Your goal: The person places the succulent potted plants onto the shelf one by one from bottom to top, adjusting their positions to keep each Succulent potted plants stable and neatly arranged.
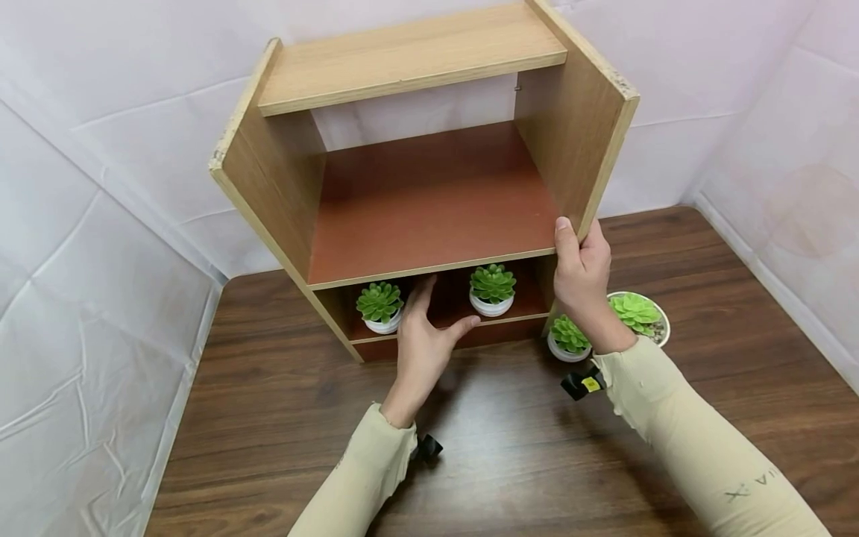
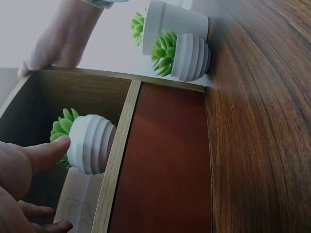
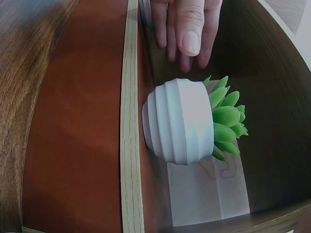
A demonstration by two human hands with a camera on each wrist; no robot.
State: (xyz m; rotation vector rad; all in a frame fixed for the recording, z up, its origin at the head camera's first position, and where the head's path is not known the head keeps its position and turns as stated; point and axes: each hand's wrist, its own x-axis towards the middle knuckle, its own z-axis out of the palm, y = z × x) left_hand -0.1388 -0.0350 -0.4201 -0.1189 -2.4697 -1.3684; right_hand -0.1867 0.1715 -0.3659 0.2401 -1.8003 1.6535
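My left hand (image 1: 424, 350) reaches into the low compartment of a wooden shelf unit (image 1: 436, 201), thumb spread from its fairly straight fingers. On its left, close beside the fingers, stands a green succulent in a white pot (image 1: 381, 307); whether they touch I cannot tell. To its right is another potted succulent (image 1: 492, 289), also seen in the left wrist view, its ribbed pot (image 2: 91, 144) beyond my thumb. With my right hand (image 1: 585, 272) I grip the front edge of the unit's right side panel, thumb on the inner face. The left hand holds nothing.
On the dark wood table (image 1: 268, 432), right of the unit, stand a small potted succulent (image 1: 569, 339) and a larger white pot with a succulent (image 1: 634, 313), partly behind my right wrist. Pale sheeted walls (image 1: 101, 261) surround the table.
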